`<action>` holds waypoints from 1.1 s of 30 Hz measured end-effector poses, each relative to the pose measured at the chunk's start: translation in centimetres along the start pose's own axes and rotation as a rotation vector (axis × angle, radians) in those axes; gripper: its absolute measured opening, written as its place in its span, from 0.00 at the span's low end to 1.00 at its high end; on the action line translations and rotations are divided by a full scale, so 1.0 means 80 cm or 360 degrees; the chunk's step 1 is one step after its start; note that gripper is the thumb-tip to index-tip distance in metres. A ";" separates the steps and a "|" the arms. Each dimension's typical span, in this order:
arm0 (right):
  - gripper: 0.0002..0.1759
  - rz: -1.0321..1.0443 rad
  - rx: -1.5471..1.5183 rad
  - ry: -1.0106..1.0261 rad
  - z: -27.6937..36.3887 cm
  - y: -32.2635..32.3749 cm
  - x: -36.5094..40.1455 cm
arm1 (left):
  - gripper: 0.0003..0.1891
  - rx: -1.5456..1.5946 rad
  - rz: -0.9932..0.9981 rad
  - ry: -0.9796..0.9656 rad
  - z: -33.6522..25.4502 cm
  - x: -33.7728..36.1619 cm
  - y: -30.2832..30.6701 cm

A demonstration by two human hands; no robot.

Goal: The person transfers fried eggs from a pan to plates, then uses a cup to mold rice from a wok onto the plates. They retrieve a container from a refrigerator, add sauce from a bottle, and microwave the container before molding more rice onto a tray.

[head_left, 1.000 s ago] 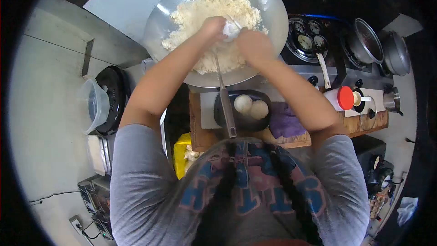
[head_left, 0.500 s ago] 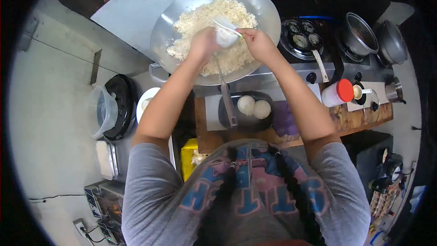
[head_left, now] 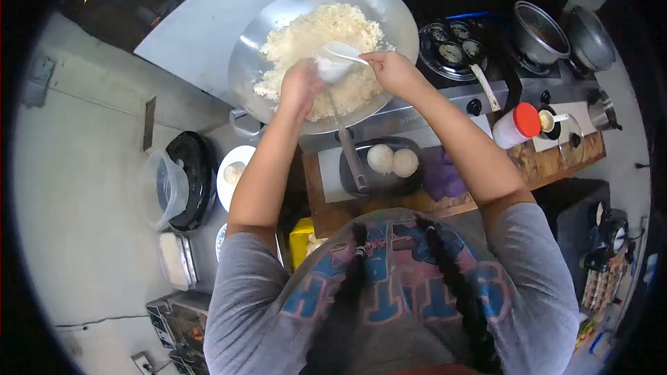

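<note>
A small white bowl (head_left: 329,69) sits above a wok (head_left: 267,28) of white rice (head_left: 316,31), gripped by the left hand (head_left: 299,87). The right hand (head_left: 391,69) pinches a white spoon (head_left: 345,51) over the bowl's rim. Nearer the person, two rice balls (head_left: 392,161) lie on a black tray (head_left: 361,180) atop a wooden counter (head_left: 549,167). A red-capped bottle (head_left: 516,126) stands beside the gas stove (head_left: 445,101), with grey floor (head_left: 76,187) at left.

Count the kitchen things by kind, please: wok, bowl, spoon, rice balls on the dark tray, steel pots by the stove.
Wok: 1
Bowl, in the left hand: 1
Spoon, in the right hand: 1
Rice balls on the dark tray: 2
Steel pots: 2
Total: 7
</note>
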State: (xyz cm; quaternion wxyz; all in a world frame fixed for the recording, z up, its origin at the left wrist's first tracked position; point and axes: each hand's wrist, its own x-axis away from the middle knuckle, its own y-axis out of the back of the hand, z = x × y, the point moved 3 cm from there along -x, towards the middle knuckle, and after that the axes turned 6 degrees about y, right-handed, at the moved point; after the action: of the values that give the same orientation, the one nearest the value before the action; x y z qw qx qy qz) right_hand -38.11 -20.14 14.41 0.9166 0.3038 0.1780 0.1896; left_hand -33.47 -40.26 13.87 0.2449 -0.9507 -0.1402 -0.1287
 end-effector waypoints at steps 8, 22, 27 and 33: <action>0.17 0.0073 -0.0033 -0.0100 0.034 0.005 0.028 | 0.12 0.0048 0.0014 0.0015 -0.002 0.000 0.002; 0.14 -0.0618 -0.1276 -0.0548 -0.147 0.061 0.254 | 0.06 0.0508 -0.0463 -0.0162 0.018 0.257 0.164; 0.14 -0.0546 -0.1138 -0.0791 -0.215 0.044 0.339 | 0.07 0.0704 -0.0180 0.0273 0.218 0.270 0.244; 0.14 -0.0339 -0.0898 -0.0651 -0.210 0.065 0.328 | 0.13 -0.1552 -0.0627 -0.0339 0.302 0.188 0.147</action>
State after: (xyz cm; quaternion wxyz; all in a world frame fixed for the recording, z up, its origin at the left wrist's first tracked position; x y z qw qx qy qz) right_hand -24.05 3.89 -0.51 0.9956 0.0505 -0.0376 0.0700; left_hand -11.37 -34.95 -6.91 -0.2694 -0.9177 -0.2639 -0.1252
